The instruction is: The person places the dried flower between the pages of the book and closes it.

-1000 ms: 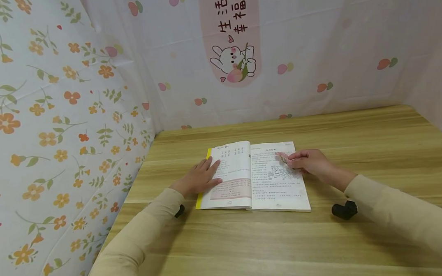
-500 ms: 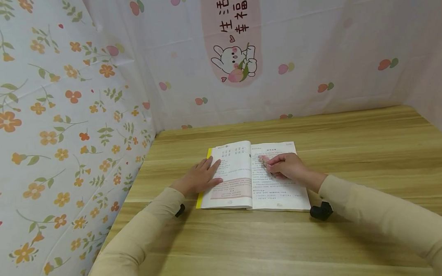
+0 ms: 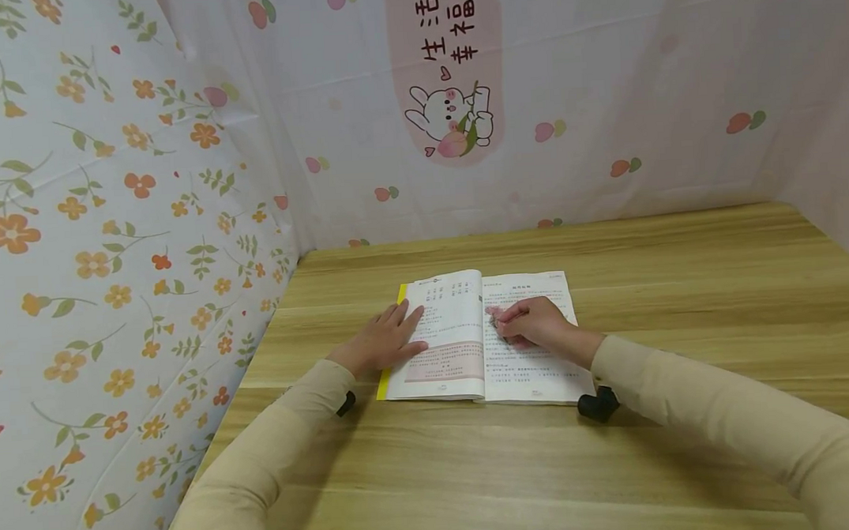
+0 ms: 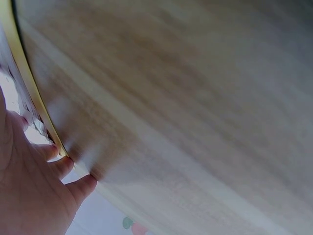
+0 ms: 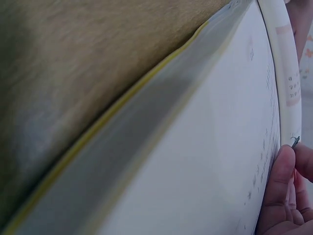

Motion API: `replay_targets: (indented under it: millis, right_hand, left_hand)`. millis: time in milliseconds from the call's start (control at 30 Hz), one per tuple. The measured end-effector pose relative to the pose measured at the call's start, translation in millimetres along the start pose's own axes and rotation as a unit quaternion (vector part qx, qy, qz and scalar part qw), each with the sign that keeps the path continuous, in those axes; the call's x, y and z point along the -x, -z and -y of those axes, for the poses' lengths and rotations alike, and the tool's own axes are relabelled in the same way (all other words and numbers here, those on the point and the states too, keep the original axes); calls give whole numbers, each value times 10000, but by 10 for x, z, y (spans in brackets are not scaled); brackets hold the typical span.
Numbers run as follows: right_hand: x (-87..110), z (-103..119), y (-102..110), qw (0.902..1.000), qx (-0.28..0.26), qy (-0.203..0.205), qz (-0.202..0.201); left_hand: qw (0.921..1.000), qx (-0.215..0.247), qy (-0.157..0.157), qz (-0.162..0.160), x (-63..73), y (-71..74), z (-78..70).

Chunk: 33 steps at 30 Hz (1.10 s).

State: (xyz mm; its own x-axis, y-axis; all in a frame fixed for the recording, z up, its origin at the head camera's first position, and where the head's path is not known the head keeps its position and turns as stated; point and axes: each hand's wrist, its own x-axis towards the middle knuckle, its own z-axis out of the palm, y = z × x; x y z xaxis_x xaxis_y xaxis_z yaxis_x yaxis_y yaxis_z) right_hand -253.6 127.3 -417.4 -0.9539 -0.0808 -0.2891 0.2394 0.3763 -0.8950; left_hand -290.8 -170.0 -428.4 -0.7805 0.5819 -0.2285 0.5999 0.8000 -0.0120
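Observation:
An open book (image 3: pixel 436 375) with a yellow cover edge lies on the wooden table. My left hand (image 3: pixel 376 342) rests on the left page, fingers spread; in the left wrist view several fingertips reach over the book's yellow edge (image 4: pixel 36 95). Over the right page, my right hand (image 3: pixel 541 323) pinches a small, flat pink bookmark (image 3: pixel 494 316) with a dark pattern, close to the spine. The right wrist view shows thumb and finger together at the gutter, with only a small dark tip of the bookmark (image 5: pixel 295 142) visible. Most of the bookmark is hidden by the hand.
The wooden table (image 3: pixel 433 470) extends around the book on all sides. A floral cloth (image 3: pixel 112 271) hangs at the left, and a printed curtain (image 3: pixel 573 92) stands behind the table. Black wrist-camera mounts (image 3: pixel 598 405) sit under the sleeves.
My right hand has moved left with the bookmark, from the outer part of the right page to near the spine. The left hand and the book have stayed in place.

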Motion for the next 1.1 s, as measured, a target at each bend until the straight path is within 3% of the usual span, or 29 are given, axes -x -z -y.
replay_targets:
  millis: [367,533,700,933,1100]
  right_hand:
    - [23,42,-4,10000,52,43,50]
    - [53,67,24,9983,398,381,174]
    - [90,99,76,9911,1091,749,162]
    - [140,90,173,9832,1419,1121,228]
    - [162,27,297,9699,1806,1622,202]
  left_hand:
    - [10000,16,-69,-36,6,30,-13]
    - [9999,-3,-96,-85,3,23,-8]
    - [10000,17,-49,-66,7,25,-17]
    - [10000,35,24,-9,15,44,-43]
    - [9999,96,66,-1,19,57,-62]
